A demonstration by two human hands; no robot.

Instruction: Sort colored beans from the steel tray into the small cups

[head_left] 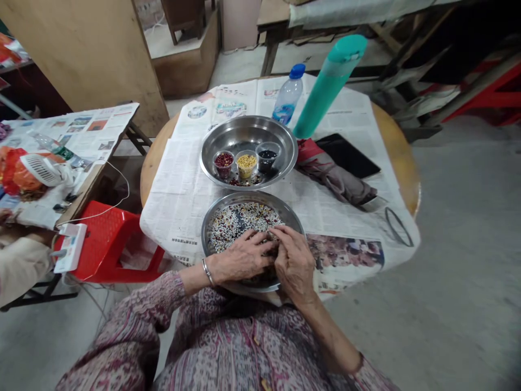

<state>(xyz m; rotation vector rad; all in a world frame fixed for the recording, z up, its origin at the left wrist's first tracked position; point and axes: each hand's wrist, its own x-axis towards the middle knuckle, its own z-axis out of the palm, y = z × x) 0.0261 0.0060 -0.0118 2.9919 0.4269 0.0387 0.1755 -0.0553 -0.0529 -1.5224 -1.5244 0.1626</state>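
Note:
In front of me a steel bowl (206, 234) holds a loose mix of white, red, yellow and dark grains (234, 220). My left hand (246, 255), with a silver bangle at the wrist, lies over the near side of the mix, fingers spread. From the right my right hand (296, 263) reaches over the rim, fingers bent and drawn together close to the left fingertips; anything in them is hidden. A wider steel basin (248, 126) behind holds three clear cups: one with red beans (223, 160), one with yellow kernels (246, 162), one with black beans (267, 156).
Newspaper (171, 201) covers the round table. A plastic bottle (288, 95), green tumbler (329, 87), folded umbrella (337, 174), dark tablet (348, 155) and black ring (398, 226) lie or stand around the basin. A red stool (103, 239) with a power strip (70, 248) stands left, near another person's arm (24, 263).

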